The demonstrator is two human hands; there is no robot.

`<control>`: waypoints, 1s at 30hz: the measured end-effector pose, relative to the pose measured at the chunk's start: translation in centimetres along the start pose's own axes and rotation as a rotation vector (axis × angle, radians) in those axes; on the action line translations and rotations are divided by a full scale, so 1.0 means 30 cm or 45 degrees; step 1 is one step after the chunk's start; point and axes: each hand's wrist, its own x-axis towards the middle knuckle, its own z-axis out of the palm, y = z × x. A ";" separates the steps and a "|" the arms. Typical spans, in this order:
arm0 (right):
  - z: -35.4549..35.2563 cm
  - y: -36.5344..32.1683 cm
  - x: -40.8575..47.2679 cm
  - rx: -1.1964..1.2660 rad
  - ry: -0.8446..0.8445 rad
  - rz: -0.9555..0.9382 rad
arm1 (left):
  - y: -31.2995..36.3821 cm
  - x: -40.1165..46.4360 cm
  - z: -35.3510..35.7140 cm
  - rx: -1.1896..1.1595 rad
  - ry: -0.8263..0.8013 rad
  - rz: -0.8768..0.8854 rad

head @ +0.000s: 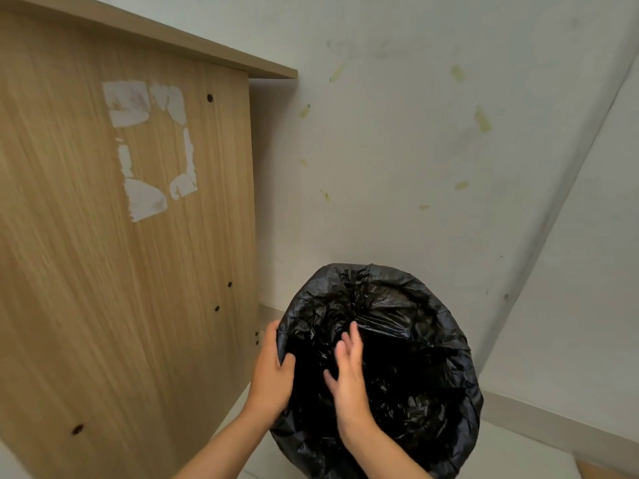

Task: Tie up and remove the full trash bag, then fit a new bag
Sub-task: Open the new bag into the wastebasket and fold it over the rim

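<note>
Black trash bag draped over the rim of a bin in the corner, between wooden cabinet panel and white wall. Left hand curled round the near-left edge of the bag, gripping it; right hand with fingers straight and spread over the crumpled plastic, holding nothing. Risks as judged: thin film tearing under a one-sided pull; far edge slipping off the rim while only one side held.
</note>
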 end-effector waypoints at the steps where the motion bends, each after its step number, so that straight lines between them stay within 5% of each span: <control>1: 0.031 0.000 0.009 0.033 -0.087 0.046 | 0.004 -0.005 0.004 -0.004 -0.007 0.011; 7: 0.109 -0.031 0.100 0.217 -0.110 0.378 | 0.032 -0.034 0.037 0.042 -0.089 0.088; 12: 0.080 -0.060 0.103 0.246 -0.121 0.338 | 0.031 -0.026 0.028 0.002 -0.067 0.098; 14: 0.051 -0.051 0.091 -0.205 0.012 0.132 | 0.028 -0.021 0.023 0.008 -0.083 0.114; 19: -0.166 -0.039 0.095 -2.005 0.061 -0.994 | 0.022 -0.002 0.019 -0.007 -0.100 0.087; 26: -0.448 -0.099 0.244 -3.125 -0.328 -0.650 | -0.023 0.018 -0.046 -0.032 -0.141 -0.050; 30: -0.461 -0.105 0.268 -3.283 -0.392 -0.631 | -0.027 0.029 -0.044 -0.045 -0.132 -0.066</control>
